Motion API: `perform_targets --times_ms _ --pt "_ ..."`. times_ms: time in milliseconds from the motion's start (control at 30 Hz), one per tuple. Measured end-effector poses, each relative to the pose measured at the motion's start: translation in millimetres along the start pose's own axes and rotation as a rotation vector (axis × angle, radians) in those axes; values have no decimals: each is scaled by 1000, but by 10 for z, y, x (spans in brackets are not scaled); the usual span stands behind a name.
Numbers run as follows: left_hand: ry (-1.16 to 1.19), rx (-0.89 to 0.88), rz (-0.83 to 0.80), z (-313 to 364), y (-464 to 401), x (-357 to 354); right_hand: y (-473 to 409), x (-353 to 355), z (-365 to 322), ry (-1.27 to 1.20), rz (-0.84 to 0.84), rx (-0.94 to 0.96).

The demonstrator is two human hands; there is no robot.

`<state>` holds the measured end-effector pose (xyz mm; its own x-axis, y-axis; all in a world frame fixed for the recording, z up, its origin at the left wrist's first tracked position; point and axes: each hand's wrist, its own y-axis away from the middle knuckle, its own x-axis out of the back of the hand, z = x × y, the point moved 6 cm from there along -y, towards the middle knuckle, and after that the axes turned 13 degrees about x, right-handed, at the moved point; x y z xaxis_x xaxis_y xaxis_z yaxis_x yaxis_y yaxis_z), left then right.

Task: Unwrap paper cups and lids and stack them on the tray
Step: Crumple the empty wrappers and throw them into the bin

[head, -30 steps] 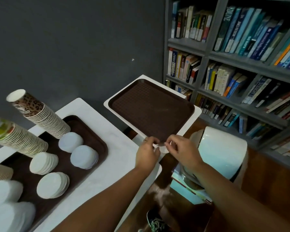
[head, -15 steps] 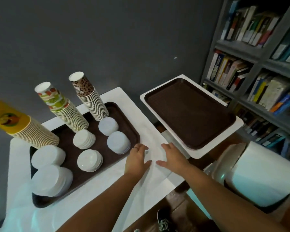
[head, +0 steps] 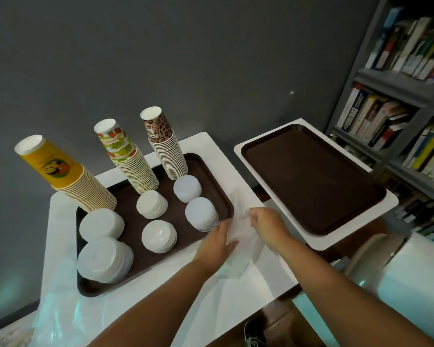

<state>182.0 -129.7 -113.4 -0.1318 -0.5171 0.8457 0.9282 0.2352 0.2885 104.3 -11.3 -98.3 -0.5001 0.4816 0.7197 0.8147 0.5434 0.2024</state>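
A brown tray on the left white table holds three tall stacks of paper cups: yellow, green-and-orange patterned and leopard-print. Several stacks of white lids stand in front of them. A second brown tray lies bare on the right table. Between the trays, a clear plastic wrapper lies crumpled on the table. My left hand rests flat on it beside the nearest lid stack. My right hand pinches the wrapper's upper part with curled fingers.
A grey bookshelf full of books fills the right side. A white rounded bin stands low at the right below the table edge. More clear plastic hangs over the left table's near corner. A dark grey wall lies behind.
The view swung left from the bare tray to the full one. Both hands left that tray's near edge and came to the wrapper; my right hand's fingers have since curled onto it.
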Motion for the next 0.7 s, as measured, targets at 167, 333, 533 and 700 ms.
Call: perform_targets --times_ms 167,333,533,700 --pt "332 -45 50 214 -49 609 -142 451 -547 40 104 127" --pt "889 60 -50 223 -102 1085 -172 856 -1135 23 180 327" --pt "970 40 -229 45 -152 1349 -147 1184 -1600 -319 50 412" --pt "1042 -1 -447 -146 -38 1461 -31 1230 -1917 -581 -159 483"
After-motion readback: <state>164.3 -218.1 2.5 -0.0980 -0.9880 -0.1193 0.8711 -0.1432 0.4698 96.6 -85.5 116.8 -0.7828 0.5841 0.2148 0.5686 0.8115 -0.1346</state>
